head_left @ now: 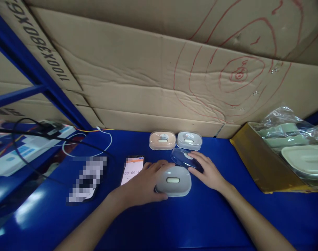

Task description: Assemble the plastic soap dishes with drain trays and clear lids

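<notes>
My left hand (153,181) grips the left side of a grey oval soap box (173,188), which has a pale slot in its middle. Thumb and fingers curve round its edge, and it rests on or just above the blue table. In my right hand (206,170) is a clear plastic lid (179,157) with a round sticker, held tilted by its right end just behind the grey box. Farther back, a pink soap box (162,143) and a second grey soap box (189,142) stand side by side, each under a clear cover with a sticker.
A phone showing a timer (132,169) lies left of my left hand, with a blurred-out phone (88,181) farther left. Cables and a white power strip (25,153) are at the far left. On the right stands a cardboard box (250,160) of green and cream plastic parts. Cardboard (138,94) walls the back.
</notes>
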The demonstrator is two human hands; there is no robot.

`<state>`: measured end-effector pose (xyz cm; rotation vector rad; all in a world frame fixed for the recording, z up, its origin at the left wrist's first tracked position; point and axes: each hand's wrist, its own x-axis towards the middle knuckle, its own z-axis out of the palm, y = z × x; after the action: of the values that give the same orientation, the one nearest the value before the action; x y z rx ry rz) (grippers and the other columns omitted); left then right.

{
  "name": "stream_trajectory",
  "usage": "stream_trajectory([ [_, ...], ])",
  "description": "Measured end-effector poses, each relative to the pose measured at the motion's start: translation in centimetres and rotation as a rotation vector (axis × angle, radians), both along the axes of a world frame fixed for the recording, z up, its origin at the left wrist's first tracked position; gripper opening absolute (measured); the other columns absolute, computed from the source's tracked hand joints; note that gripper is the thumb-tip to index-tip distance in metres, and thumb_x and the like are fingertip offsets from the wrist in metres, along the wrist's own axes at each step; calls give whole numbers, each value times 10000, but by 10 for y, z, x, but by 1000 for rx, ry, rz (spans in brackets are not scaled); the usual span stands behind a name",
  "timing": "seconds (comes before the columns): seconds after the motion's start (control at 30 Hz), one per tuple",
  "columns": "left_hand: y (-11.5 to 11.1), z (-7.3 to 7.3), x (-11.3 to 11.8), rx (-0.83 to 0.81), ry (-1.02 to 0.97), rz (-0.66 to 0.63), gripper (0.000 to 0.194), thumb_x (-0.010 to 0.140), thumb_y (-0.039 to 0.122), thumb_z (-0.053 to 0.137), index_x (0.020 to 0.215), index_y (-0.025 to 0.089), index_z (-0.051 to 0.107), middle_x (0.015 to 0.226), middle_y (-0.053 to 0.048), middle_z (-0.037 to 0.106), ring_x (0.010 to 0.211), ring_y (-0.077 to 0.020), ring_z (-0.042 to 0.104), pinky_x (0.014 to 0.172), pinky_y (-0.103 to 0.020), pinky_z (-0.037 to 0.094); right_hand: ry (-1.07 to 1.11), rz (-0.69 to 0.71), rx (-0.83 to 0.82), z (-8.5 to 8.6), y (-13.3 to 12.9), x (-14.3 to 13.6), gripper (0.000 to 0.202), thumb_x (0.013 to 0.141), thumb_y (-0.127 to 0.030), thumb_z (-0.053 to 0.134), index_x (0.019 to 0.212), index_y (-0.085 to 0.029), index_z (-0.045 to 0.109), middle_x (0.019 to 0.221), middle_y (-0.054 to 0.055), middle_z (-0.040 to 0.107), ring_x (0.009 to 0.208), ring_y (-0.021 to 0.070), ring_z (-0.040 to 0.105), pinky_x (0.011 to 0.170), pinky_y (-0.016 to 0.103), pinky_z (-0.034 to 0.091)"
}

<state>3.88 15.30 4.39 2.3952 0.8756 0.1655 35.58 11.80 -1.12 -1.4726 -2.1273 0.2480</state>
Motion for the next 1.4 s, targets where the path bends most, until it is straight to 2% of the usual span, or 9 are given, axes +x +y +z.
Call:
stream_trajectory([
  [0.1,7,-10,0,39,-48,123,944,828,298,879,1611,366,358,1679,-98,340,1430,-407,497,1172,-589,436,43,69,9,5,-6,-7,482,1072,-466,574,1524,-310,515,1546,108,590,1422,277,575,1133,513,512],
  [0.17,10,-18,0,53,-98,169,946,853,307,869,1623,393,325,1680,-101,307,1439,-407,495,1185,-608,430,9,93,34,6,-9,-12,503,1053,-473,612,1519,-306,523,1551,113,583,1406,284,584,1127,518,515],
  [0.37,11,-32,1,-21,-234,109,1095,842,280,891,1668,444,191,1692,-106,280,1442,-369,519,1190,-572,453,-125,209,122,5,-15,-26,578,1029,-447,660,1557,-271,503,1576,144,558,1443,315,545,1135,550,500],
  [0.47,10,-31,2,-4,-242,85,1104,839,309,904,1668,446,189,1682,-92,343,1471,-355,488,1202,-553,433,-158,261,141,5,-16,-27,591,1039,-449,647,1576,-264,482,1603,148,531,1494,328,489,1167,579,466],
  [0.57,11,-28,2,51,-210,65,1078,815,384,930,1651,433,251,1654,-77,433,1467,-358,485,1192,-553,417,-187,284,132,6,-16,-25,613,1043,-457,642,1600,-286,454,1639,130,497,1525,332,447,1186,589,447],
  [0.83,16,-23,-1,112,-103,19,1017,783,483,944,1625,374,384,1624,-82,509,1474,-364,483,1195,-531,386,-280,312,158,9,-18,-26,637,1057,-471,617,1628,-268,423,1623,137,520,1517,357,456,1167,628,472],
  [1.07,23,-27,-9,161,-36,-24,983,835,490,902,1656,399,368,1700,-101,420,1481,-375,502,1228,-582,352,-345,318,203,9,-19,-28,652,1053,-482,621,1635,-267,419,1613,135,535,1520,367,456,1145,628,501],
  [1.4,25,-35,-10,216,-58,-24,984,823,578,879,1652,409,376,1705,-104,402,1390,-371,600,1167,-556,444,-445,304,241,10,-23,-35,683,1010,-436,710,1621,-281,449,1568,110,593,1507,372,481,1166,610,492],
])
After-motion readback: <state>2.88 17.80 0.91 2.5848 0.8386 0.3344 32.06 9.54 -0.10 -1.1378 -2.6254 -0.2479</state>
